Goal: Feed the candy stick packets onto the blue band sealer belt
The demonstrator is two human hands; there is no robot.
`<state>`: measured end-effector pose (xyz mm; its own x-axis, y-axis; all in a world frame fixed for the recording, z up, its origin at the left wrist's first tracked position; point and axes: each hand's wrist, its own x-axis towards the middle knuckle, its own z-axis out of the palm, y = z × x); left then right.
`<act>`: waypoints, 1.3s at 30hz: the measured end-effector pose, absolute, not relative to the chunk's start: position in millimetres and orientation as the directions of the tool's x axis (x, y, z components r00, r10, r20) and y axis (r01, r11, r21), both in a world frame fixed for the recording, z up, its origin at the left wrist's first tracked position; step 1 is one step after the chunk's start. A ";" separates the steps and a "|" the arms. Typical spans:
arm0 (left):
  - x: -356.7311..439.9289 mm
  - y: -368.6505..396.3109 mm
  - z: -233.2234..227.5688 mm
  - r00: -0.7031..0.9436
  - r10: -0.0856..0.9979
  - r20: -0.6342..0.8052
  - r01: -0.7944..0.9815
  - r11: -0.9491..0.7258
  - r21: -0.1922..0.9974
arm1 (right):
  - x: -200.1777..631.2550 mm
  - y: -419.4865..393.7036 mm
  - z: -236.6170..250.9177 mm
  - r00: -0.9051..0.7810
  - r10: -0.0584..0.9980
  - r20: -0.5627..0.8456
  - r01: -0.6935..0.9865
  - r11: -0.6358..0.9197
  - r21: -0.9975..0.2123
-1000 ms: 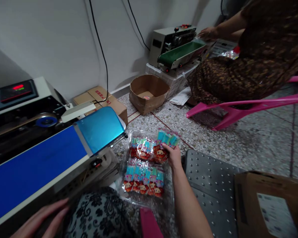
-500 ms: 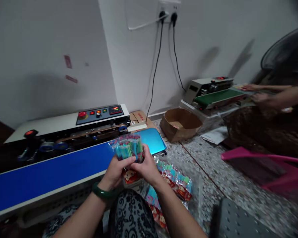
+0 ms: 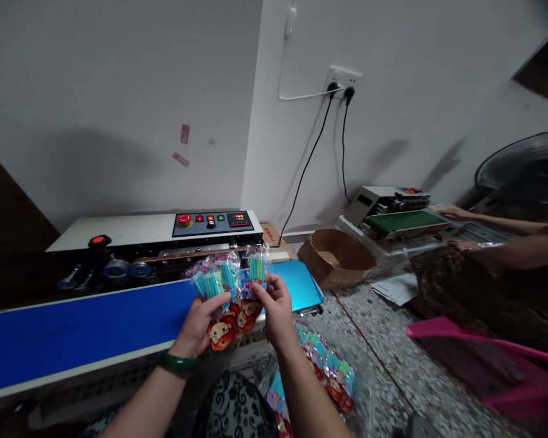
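My left hand (image 3: 200, 319) grips a fanned stack of clear plastic packets (image 3: 214, 283), with blue-green striped sticks at the top and red-haired cartoon figures below. My right hand (image 3: 274, 304) pinches one packet (image 3: 257, 267) of the same kind at the stack's right side. Both hands are over the front edge of a blue conveyor belt (image 3: 132, 316) on a sealing machine (image 3: 119, 231). Just beyond my right hand lies a shiny blue plate (image 3: 296, 283) at the belt's end. Below my right forearm, more such packets (image 3: 326, 362) lie in a clear bag.
A cardboard box (image 3: 335, 258) stands on the speckled floor (image 3: 360, 328). Behind it is a second machine with a green belt (image 3: 399, 222), where another person's hand (image 3: 456, 213) reaches in. A pink plastic object (image 3: 438, 328) and a fan (image 3: 525, 164) are at right.
The packets, bunched together between both hands before, are now fanned out, and my right hand has drawn one apart to the right. The camera view has tilted up and turned left.
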<state>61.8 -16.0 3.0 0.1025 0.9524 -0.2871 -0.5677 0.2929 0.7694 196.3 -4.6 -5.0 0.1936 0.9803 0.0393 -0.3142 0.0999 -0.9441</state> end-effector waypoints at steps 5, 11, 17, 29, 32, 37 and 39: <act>53.2 -11.1 2.5 0.074 0.956 -0.283 -0.578 0.272 0.769 | 199.3 0.7 -6.9 0.091 0.995 -0.031 -0.376 0.005 -0.926; 22.8 -4.9 7.4 0.031 0.933 -0.358 -0.618 0.299 0.727 | 221.2 10.0 -9.0 0.039 0.999 0.000 -0.320 0.012 -0.947; 16.4 -8.7 11.1 0.198 0.916 -0.349 -0.650 0.390 0.652 | 222.4 10.4 -12.4 -0.004 0.996 -0.092 -0.251 -0.090 -0.964; 25.8 -14.1 12.4 0.384 0.896 -0.224 -0.532 0.413 0.739 | 178.3 -9.6 -14.3 -0.076 0.994 0.075 -0.246 0.054 -0.968; 24.5 -15.7 10.3 0.462 0.865 -0.194 -0.536 0.447 0.717 | 180.0 -8.9 -8.2 -0.051 0.995 0.091 -0.249 0.075 -0.966; 26.5 -18.2 6.5 0.523 0.840 -0.142 -0.550 0.461 0.696 | 183.8 -8.8 0.3 0.046 0.995 0.093 -0.221 0.101 -0.970; 27.4 -18.3 4.7 0.548 0.826 -0.131 -0.551 0.474 0.687 | 185.3 -8.2 2.7 0.058 0.994 0.089 -0.192 0.099 -0.976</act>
